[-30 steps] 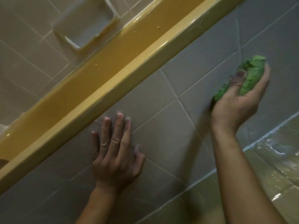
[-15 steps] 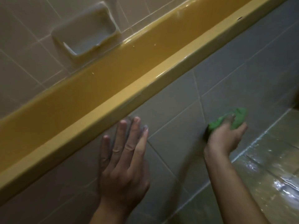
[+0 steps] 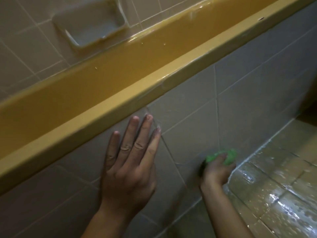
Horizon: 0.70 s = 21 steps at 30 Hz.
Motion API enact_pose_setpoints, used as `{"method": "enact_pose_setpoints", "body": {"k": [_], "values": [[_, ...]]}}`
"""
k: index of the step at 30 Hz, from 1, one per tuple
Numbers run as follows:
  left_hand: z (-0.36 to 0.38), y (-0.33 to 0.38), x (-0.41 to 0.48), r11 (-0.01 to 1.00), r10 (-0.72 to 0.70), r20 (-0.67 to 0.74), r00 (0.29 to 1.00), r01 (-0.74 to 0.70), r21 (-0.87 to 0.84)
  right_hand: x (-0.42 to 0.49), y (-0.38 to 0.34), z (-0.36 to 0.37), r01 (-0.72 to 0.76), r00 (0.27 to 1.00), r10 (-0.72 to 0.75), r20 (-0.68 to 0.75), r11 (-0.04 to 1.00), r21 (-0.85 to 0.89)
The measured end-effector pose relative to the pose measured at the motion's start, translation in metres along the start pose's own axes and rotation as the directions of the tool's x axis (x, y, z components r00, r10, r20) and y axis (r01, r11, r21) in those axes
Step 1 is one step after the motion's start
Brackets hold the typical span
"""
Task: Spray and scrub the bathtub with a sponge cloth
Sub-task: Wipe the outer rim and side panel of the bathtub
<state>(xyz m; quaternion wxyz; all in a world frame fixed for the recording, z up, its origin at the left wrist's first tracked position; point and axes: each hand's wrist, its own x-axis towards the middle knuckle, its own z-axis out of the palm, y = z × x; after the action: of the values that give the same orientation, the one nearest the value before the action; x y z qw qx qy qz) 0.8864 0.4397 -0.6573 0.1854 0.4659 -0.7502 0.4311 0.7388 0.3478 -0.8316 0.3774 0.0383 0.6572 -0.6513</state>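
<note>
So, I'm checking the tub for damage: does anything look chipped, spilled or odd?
A small dark mark sits on the yellow tub rim at upper right, possibly a chip. Pale specks dot the tub's inner wall. The floor tiles shine wet.

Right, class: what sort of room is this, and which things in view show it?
Almost certainly a bathroom: a yellow bathtub with a tiled front, a soap dish set in the tiled wall, and a wet tiled floor beside it.
</note>
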Motion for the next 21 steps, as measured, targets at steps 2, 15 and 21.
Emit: {"method": "enact_pose_setpoints", "body": {"k": [2, 15, 21], "values": [[0.000, 0.001, 0.000, 1.000, -0.003, 0.004, 1.000, 0.003, 0.005, -0.034, -0.022, 0.004, 0.276, 0.960, -0.277, 0.035, 0.961, 0.011], [0.008, 0.017, 0.012, 0.999, 0.012, 0.045, 0.999, -0.010, -0.036, 0.071, 0.025, -0.009, -0.097, 0.990, 0.109, 0.090, 0.987, -0.127], [0.013, 0.025, 0.015, 0.999, 0.013, 0.057, 0.998, -0.010, -0.041, -0.010, 0.018, -0.009, 0.316, 0.939, -0.305, 0.156, 0.947, -0.051]]}}
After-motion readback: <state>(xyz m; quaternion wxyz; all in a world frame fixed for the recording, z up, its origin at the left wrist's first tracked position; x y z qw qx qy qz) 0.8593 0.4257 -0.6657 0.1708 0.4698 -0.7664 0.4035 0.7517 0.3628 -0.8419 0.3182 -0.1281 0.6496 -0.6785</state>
